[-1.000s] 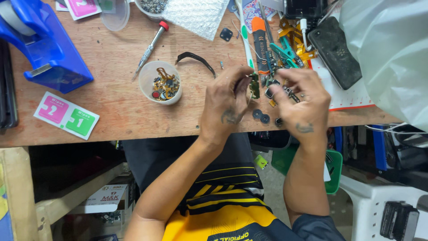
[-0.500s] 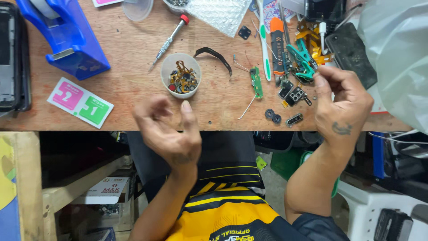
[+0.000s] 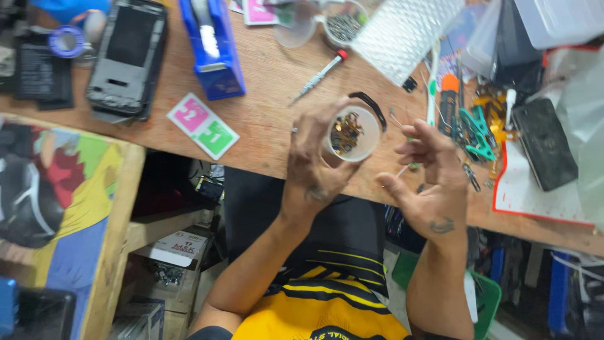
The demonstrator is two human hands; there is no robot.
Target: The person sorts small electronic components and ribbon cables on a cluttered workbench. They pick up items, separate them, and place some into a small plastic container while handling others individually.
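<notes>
Gripping parts cup (image 3: 352, 133) – left hand (image 3: 314, 164); right hand (image 3: 431, 182) beside, loosely curled.

Small clear plastic cup (image 3: 352, 133) of tiny metal parts, held over the worktop (image 3: 264, 119) edge.

The cup is round, translucent and open-topped, seen almost straight down its mouth. A loose heap of small brass-coloured and dark bits lies in the bottom, gathered toward the left side. The left hand (image 3: 314, 165) wraps its fingers around the cup's left wall and rim; the right hand (image 3: 434, 182) sits just beside its right side, fingers curled, not clearly touching it.
</notes>
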